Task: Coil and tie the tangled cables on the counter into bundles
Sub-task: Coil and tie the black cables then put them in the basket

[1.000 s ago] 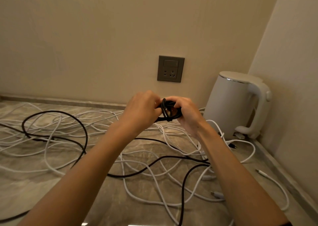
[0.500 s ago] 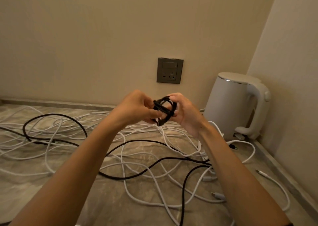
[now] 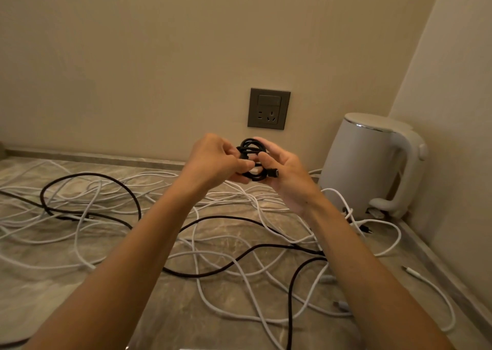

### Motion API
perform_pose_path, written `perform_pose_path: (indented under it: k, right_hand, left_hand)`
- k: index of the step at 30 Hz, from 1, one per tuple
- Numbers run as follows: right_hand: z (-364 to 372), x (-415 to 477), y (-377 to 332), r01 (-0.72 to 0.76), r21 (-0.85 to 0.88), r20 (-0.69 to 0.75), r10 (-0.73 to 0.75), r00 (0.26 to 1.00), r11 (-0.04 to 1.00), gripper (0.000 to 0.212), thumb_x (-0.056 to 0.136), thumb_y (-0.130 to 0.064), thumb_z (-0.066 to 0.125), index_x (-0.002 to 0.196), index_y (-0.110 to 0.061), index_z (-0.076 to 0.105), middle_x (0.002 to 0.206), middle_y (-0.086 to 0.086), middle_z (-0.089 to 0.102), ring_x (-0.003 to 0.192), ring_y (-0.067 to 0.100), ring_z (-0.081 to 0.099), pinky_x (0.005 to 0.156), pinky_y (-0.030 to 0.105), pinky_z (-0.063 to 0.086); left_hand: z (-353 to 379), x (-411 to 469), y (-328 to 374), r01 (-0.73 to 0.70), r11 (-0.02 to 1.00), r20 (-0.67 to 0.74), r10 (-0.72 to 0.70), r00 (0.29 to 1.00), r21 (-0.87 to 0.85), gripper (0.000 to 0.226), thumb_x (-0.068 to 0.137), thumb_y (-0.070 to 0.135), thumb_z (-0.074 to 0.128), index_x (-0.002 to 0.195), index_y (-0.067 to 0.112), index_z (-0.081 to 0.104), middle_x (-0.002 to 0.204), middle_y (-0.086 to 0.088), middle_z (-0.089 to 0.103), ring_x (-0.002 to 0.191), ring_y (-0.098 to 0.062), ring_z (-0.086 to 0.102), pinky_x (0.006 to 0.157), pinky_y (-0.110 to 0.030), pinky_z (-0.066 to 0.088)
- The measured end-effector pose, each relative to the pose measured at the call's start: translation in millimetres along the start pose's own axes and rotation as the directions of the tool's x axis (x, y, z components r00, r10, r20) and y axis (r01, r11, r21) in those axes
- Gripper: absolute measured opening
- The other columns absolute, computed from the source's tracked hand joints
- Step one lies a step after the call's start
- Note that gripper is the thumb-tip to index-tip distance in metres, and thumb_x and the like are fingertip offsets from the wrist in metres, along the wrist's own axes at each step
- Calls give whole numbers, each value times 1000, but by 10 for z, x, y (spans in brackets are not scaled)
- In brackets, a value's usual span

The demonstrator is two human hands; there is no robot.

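A small black cable coil (image 3: 251, 147) is held up in the air above the counter, between both hands. My left hand (image 3: 213, 160) pinches its left side with curled fingers. My right hand (image 3: 286, 176) cups it from the right, thumb over the strands; a black plug end (image 3: 273, 173) sticks out by that thumb. On the marble counter (image 3: 53, 291) below lie several tangled white cables (image 3: 80, 232) and loose black cables (image 3: 213, 272) crossing each other.
A white electric kettle (image 3: 372, 163) stands in the right corner against the side wall. A grey wall socket (image 3: 269, 108) sits above the counter behind the hands. White connector ends (image 3: 411, 271) lie near the right edge.
The coil has turned from a sideways knot to an upright ring facing me. Both hands have shifted slightly left, and the view has tilted down a little.
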State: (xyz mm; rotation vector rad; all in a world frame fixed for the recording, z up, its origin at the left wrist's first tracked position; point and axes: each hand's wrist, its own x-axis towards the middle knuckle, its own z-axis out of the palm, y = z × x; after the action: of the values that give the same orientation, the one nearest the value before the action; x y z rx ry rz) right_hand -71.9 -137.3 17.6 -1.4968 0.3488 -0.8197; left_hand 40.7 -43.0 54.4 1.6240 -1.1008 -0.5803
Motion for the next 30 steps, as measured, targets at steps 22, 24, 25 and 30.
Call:
perform_pose_path:
  k: [22, 24, 25, 30]
  right_hand:
    - [-130, -7, -176, -195, 45, 24, 194, 981, 980, 25, 94, 5, 43, 106, -3, 62, 74, 9, 67, 58, 10, 58, 52, 16, 48]
    - [-105, 8, -159, -182, 93, -31, 185, 982, 979, 24, 95, 3, 42, 108, -5, 60, 68, 5, 69, 59, 11, 61, 59, 21, 50]
    - [-87, 16, -140, -157, 124, -62, 166, 984, 980, 23, 95, 3, 42, 108, -6, 60, 67, 3, 69, 60, 10, 63, 61, 22, 49]
    - [-3, 34, -72, -22, 174, -147, 49, 988, 984, 26, 97, 2, 39, 113, -8, 56, 88, 7, 67, 73, 8, 65, 73, 24, 43]
  left_hand:
    - [91, -123, 92, -191, 616, 47, 242, 969, 764, 22, 85, -4, 52, 72, 13, 46, 75, -7, 46, 74, -25, 44, 64, -29, 36]
    - [127, -102, 41, -191, 629, -5, 296, 955, 753, 9, 88, 1, 53, 85, 8, 57, 82, -12, 54, 74, -25, 44, 64, -30, 36]
    - [144, -94, 10, -188, 646, -28, 308, 951, 740, 6, 89, 5, 55, 91, 5, 60, 87, -13, 57, 74, -24, 45, 63, -30, 35]
    - [108, 39, -114, -178, 815, -45, 242, 969, 551, 21, 92, 18, 55, 89, 0, 66, 82, -16, 67, 77, -30, 62, 74, -40, 51]
